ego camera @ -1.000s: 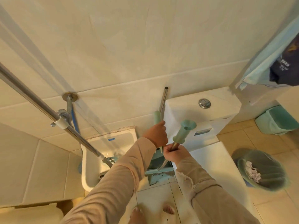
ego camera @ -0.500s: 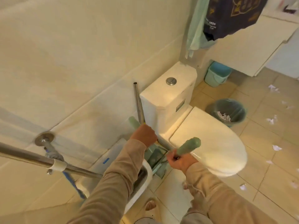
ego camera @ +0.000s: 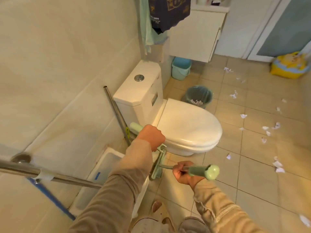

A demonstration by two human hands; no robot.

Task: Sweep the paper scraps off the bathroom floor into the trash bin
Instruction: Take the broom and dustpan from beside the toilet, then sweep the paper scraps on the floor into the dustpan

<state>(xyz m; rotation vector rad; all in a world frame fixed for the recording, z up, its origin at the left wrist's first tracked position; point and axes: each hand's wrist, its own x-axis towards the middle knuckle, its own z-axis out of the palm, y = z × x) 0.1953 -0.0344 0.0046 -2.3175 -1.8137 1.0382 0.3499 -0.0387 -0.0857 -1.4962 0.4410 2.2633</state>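
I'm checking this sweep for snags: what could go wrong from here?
The left hand and right hand hold two tools beside the toilet; lifting them out might knock over the metal pole leaning there. The paper scraps lie spread over the tiles, so brisk strokes may scatter them away from the trash bin.

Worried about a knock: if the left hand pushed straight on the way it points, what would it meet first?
Most likely the toilet lid, near where it meets the tank; the left hand grips a green handle just beside it, though depth is unclear.
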